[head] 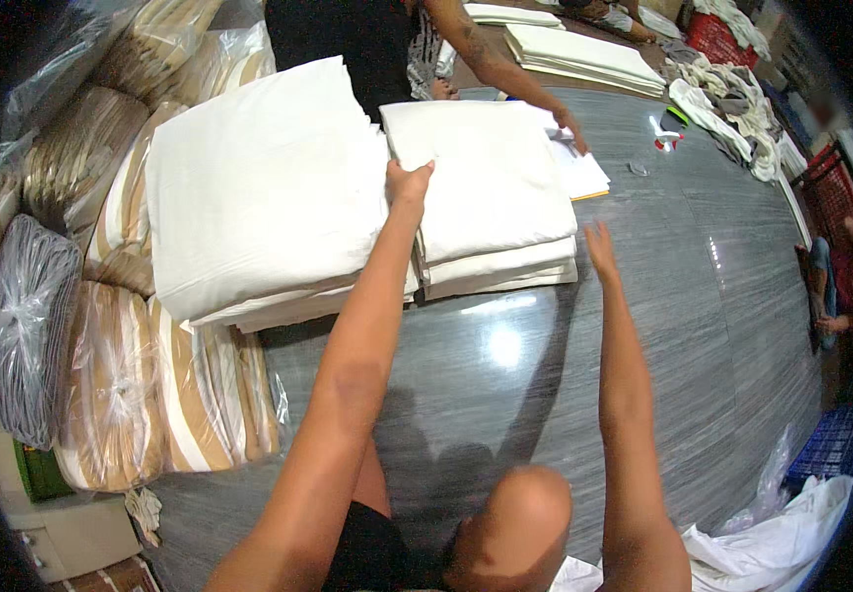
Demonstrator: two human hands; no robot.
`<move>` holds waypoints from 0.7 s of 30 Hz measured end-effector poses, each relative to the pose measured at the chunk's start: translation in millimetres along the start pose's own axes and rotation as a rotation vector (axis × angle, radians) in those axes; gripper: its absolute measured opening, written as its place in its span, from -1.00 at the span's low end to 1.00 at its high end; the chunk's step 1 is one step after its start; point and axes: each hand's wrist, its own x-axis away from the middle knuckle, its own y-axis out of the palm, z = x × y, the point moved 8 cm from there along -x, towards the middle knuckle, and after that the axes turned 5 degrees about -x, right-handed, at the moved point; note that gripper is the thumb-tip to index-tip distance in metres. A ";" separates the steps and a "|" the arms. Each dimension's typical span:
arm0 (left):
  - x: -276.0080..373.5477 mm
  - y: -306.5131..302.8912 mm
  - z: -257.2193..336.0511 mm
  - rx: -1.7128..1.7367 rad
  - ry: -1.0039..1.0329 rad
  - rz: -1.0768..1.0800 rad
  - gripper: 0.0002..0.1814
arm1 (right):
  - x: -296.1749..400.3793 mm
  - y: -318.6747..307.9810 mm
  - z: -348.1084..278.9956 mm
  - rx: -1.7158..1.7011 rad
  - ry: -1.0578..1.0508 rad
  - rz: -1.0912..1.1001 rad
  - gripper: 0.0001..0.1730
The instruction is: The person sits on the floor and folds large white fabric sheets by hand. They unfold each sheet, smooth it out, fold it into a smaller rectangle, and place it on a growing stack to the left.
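Two stacks of folded white cloth lie side by side on the grey floor: a larger stack (264, 185) on the left and a smaller one (486, 185) on the right. My left hand (409, 180) is at the gap between them, its thumb on the smaller stack's left edge and its fingers hidden in part. My right hand (600, 248), its fingers apart, is off the smaller stack's right side, holding nothing. Beyond it, a co-worker's hand (573, 132) touches white papers (582, 174) beside that stack.
Plastic-wrapped textile bundles (112, 377) crowd the left. More folded white cloth (582, 55) lies at the back, with a loose cloth heap (737, 111) at the back right. A blue crate (829, 448) and white cloth (774, 533) are at lower right. A co-worker sits at far right.
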 end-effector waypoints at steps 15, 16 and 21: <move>126.5 -27.9 15.8 -0.193 0.271 -0.283 -0.09 | 274.8 -56.4 95.2 0.788 0.211 0.157 -0.38; 123.9 -23.9 25.9 -0.190 0.334 -0.286 -0.10 | 273.8 -56.6 94.8 0.782 0.216 0.153 -0.38; 111.7 -29.7 18.9 0.072 0.012 -0.234 -0.05 | 272.5 -62.5 89.6 0.760 0.251 0.114 -0.36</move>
